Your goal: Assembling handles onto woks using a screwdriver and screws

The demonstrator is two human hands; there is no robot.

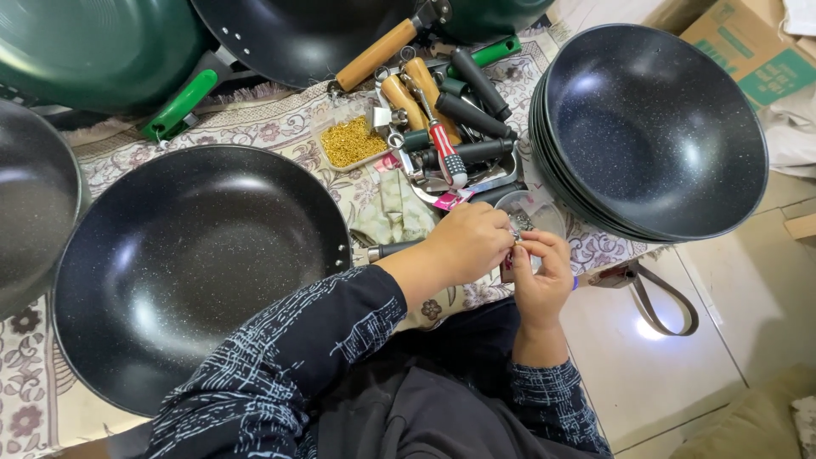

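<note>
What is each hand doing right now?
Left hand: closed, pinching a small metal part.
Right hand: closed, fingers on the same part.

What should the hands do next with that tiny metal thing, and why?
Probably carry the small metal piece, pinched between the left hand and right hand, over to the black wok. Its rim by the short handle stub has bare holes, so a fastener seems needed there.
</note>
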